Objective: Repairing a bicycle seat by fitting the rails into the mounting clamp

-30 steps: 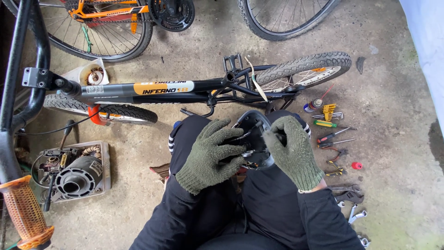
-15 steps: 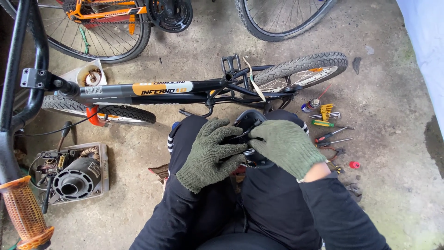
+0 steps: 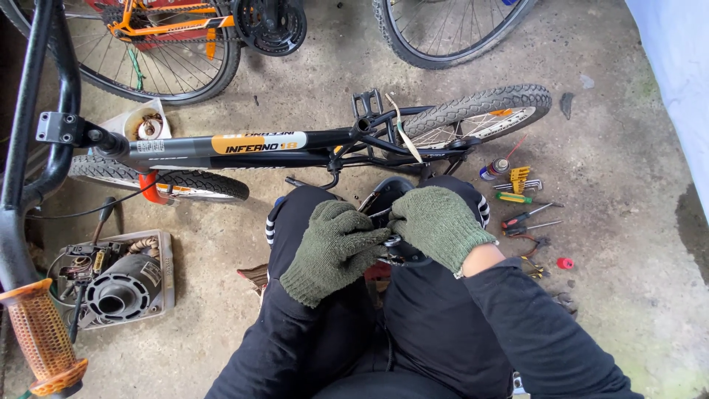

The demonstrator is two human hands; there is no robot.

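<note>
I sit on the concrete floor wearing dark green knit gloves. Upside down between my knees is a black bicycle saddle [image 3: 385, 193], with its metal rails showing between my hands. My left hand [image 3: 334, 250] grips the saddle's left side, fingers curled around the rails. From the right, my right hand [image 3: 441, 225] closes over the rails and clamp, its fingertips meeting those of the left hand. The hardware under my fingers is hidden. A small black bicycle [image 3: 258, 144] with an orange patch on its frame lies on its side just beyond my knees.
Screwdrivers, hex keys and other hand tools [image 3: 521, 199] lie scattered at my right with a spray can [image 3: 496, 168] and a red cap [image 3: 565, 263]. At the left, an electric motor sits in a grey tray [image 3: 166, 277]. An orange handlebar grip [image 3: 44, 340] is at near left, and more bicycle wheels [image 3: 443, 37] are behind.
My right hand has slid left and down over the saddle rails until it meets my left hand. The left hand has stayed gripping the saddle.
</note>
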